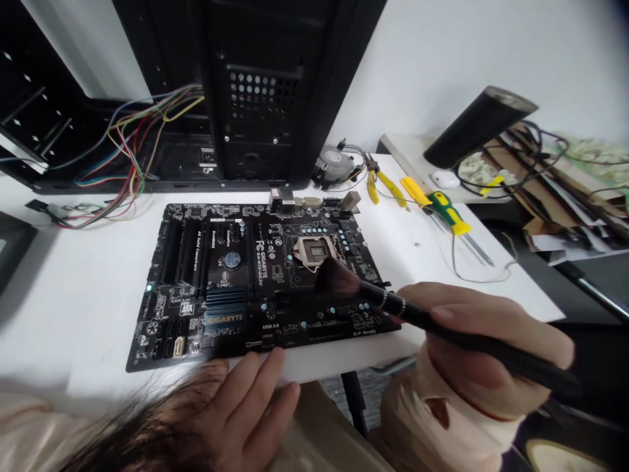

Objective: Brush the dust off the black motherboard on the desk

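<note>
A black Gigabyte motherboard (230,275) lies flat on the white table. My right hand (484,334) is closed round the handle of a soft black brush (393,303). The brush's bristles are over the board, just below the metal CPU socket (317,251); whether they touch it I cannot tell. My left hand (246,406) rests at the board's near edge, fingers stretched out and holding nothing. Strands of hair hide part of that hand. A round coin battery (232,261) and a blue-grey heatsink (225,309) sit on the board.
Behind the board stands an open black computer case (265,98) with loose coloured wires (132,144). A CPU cooler (335,164), yellow-handled pliers (381,180) and a green-yellow screwdriver (449,213) lie at the right. Further right are a black cylinder (479,124), a white mouse (443,179) and folded cardboard (545,177).
</note>
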The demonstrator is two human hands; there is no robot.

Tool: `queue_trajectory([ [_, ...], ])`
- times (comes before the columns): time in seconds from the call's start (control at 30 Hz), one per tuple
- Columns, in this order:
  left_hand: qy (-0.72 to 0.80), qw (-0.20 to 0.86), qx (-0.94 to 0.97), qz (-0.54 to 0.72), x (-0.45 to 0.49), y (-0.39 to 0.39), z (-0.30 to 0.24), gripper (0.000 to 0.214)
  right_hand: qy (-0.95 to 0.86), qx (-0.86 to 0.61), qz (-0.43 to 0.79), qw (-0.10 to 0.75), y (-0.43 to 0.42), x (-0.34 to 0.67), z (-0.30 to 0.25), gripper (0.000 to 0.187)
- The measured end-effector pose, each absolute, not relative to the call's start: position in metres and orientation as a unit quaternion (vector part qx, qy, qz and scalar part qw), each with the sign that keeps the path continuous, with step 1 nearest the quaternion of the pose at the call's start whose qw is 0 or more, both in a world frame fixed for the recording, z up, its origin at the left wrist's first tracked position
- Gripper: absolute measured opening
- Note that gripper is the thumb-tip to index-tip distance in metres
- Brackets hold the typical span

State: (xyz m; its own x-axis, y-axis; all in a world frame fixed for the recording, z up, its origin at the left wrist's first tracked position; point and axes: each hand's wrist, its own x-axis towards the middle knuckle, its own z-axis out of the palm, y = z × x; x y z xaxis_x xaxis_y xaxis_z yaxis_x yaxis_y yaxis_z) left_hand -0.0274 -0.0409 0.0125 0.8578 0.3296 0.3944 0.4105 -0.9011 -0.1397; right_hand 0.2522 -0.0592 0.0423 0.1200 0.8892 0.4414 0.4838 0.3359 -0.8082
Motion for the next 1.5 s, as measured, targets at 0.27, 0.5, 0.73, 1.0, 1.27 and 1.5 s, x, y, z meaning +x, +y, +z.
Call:
queue_trajectory([
  [0.27,-0.204,0.104,-0.955,-0.190,-0.027,-0.048,0.011,0.030,-0.608,-0.471,0.189,0.610,-0.052,0.195,0.051,0.014],
  [0.5,-0.184,0.116,-0.941,-0.261,-0.025,-0.045,-0.004,0.027,-0.779,-0.386,0.231,0.436,-0.042,0.194,0.046,0.009],
  [0.73,-0.170,0.134,-0.951,-0.221,-0.028,-0.048,0.008,0.026,-0.791,-0.396,0.216,0.413,-0.041,0.203,0.060,0.021],
  [1.0,-0.176,0.139,-0.954,-0.198,-0.027,-0.050,0.010,0.027,-0.695,-0.480,0.163,0.510,-0.045,0.171,0.049,0.012],
  [1.27,-0.179,0.122,-0.953,-0.214,-0.025,-0.052,0.012,0.026,-0.762,-0.400,0.211,0.463,-0.039,0.148,0.043,0.010],
  [1.5,-0.197,0.108,-0.947,-0.228,-0.026,-0.053,0.012,0.024,-0.788,-0.385,0.202,0.435,-0.036,0.138,0.049,0.008],
])
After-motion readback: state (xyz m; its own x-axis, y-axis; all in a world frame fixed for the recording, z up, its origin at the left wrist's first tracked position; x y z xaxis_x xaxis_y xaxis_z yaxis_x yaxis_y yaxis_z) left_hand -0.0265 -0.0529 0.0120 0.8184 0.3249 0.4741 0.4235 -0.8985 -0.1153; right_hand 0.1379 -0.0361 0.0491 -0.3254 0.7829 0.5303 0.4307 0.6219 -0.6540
